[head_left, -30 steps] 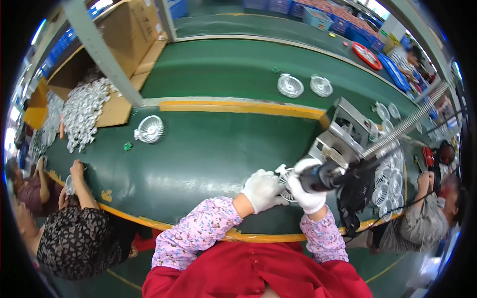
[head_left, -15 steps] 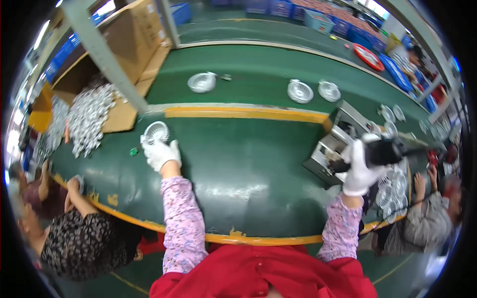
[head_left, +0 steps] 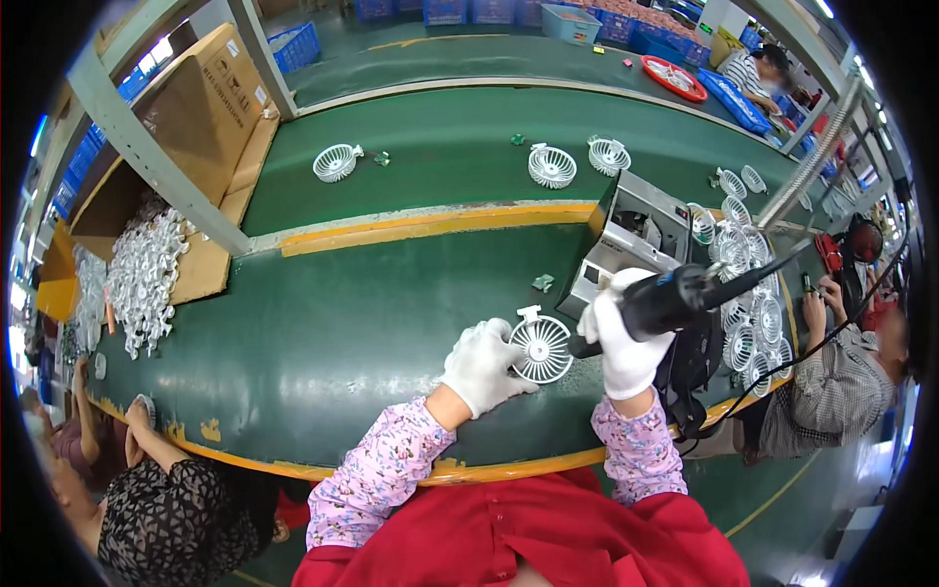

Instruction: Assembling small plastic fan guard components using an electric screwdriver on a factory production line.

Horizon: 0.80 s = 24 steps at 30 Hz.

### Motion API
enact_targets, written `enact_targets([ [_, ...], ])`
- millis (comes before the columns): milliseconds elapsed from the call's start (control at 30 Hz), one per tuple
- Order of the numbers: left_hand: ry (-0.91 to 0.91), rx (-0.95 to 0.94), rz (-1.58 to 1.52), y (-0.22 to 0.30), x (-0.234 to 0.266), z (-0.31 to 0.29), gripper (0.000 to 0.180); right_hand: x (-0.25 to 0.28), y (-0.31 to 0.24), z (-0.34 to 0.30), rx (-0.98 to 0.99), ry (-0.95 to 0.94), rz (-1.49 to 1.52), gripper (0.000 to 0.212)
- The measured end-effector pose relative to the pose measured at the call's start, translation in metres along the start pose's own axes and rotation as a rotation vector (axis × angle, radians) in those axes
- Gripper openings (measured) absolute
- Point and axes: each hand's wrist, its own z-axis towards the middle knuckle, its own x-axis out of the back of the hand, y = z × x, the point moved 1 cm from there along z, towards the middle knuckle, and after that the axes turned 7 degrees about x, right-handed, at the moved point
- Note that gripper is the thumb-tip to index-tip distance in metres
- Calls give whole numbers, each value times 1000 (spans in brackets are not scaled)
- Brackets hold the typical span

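Note:
My left hand (head_left: 481, 370), in a white glove, grips the near left rim of a round white fan grille (head_left: 541, 350), which has radial ribs and a small tab at its top. A black corded electric screwdriver (head_left: 667, 301) lies in my right hand (head_left: 631, 354), also gloved, with fingers wrapped round its body. The screwdriver's tip end points left and is close to the right rim of the grille; I cannot tell whether they touch. Just beyond the grille is a small green piece (head_left: 543, 283). A metal box-shaped fixture (head_left: 636, 230) stands beyond my right hand.
White grilles (head_left: 751, 323) are heaped at the right, beside a black bag (head_left: 690, 377). On the green belt (head_left: 440, 127) lie several more grilles. A cardboard box (head_left: 220, 108) with many small white parts (head_left: 147, 274) stands left. People sit at both sides; the screwdriver's cord runs right.
My left hand has brought the grille from the left side of the table to the middle, in front of me. The screwdriver in my right hand has moved left and nearer, toward the grille.

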Motion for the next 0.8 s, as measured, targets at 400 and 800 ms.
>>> enact_targets([
  [400, -15, 0, 0, -3, -3, -1, 27, -15, 23, -6, -185, -121, 55, 27],
  [800, 38, -22, -29, -3, -3, -2, 32, 22, 17, 11, -415, 138, 772, 38],
])
